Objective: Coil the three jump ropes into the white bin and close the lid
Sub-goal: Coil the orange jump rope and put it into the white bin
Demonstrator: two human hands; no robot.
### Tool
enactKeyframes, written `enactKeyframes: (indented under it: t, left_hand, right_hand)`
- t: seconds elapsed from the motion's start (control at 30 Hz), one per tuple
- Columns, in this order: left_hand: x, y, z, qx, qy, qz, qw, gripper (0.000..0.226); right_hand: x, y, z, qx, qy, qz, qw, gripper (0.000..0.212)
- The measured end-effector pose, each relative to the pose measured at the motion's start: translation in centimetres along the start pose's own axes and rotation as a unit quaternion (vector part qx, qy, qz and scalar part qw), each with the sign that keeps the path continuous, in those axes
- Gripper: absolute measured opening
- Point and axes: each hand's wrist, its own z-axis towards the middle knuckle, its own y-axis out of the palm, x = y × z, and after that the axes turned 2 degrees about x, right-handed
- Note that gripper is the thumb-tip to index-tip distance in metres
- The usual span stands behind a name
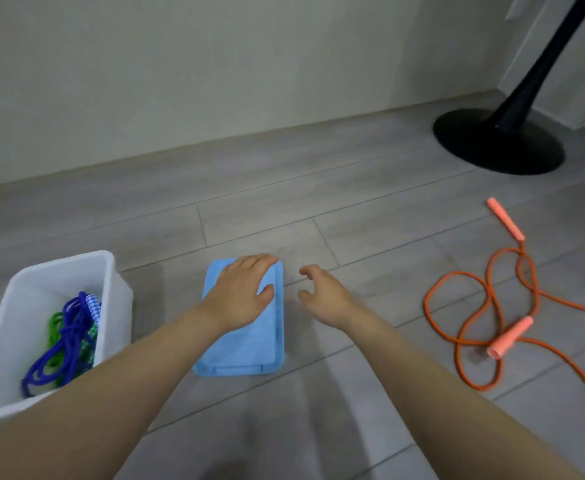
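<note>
Blue lid (246,344) under left hand (240,294); no writing legible.

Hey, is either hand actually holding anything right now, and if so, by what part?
Nothing is held. The left hand lies flat over the blue lid; the right hand hovers open beside it.

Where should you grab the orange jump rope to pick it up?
Probably by a handle. The orange jump rope lies loose and tangled on the floor, but its near peach handle is stiff and lies on top of the loops. The right hand could come from above and wrap round its middle.
</note>
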Motion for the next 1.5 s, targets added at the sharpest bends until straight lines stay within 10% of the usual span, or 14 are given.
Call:
enactKeyframes:
  t: [0.23,0.53,0.83,1.1,1.2,1.37,1.5]
  left_hand:
    - [7.2,5.1,2.8,-0.058,0.026,-0.032,0.997,0.069]
    - [9.4,10.0,2.3,-0.124,0.033,-0.033,0.991,0.067]
    - [9.0,10.6,1.8,-0.151,0.037,-0.019,0.988,0.057]
    - [8.2,9.9,0.5,-0.153,0.028,-0.022,0.988,0.055]
    - [7.7,9.0,-1.1,-0.141,0.005,-0.049,0.989,0.054]
    - [5.0,5.6,-4.3,-0.134,-0.013,-0.022,0.991,0.052]
    - [3.1,1.0,-6.8,-0.097,-0.049,-0.012,0.994,0.051]
  right_hand:
    - [13.3,-4.2,-2.5,0.036,0.168,-0.05,0.984,0.054]
    - [27.5,-7.6,-8.0,0.157,0.396,-0.213,0.879,0.05]
    - [30.9,-8.5,-8.7,0.108,0.343,-0.218,0.907,0.037]
    - [27.9,-7.4,-8.3,0.299,0.31,-0.074,0.899,0.026]
    - [24.0,-6.1,-6.7,0.442,0.311,0.137,0.83,0.022]
    - [14.1,-3.1,-2.8,0.496,0.288,0.609,0.548,0.02]
    - [6.1,-1.0,-2.5,0.326,0.187,0.741,0.556,0.007]
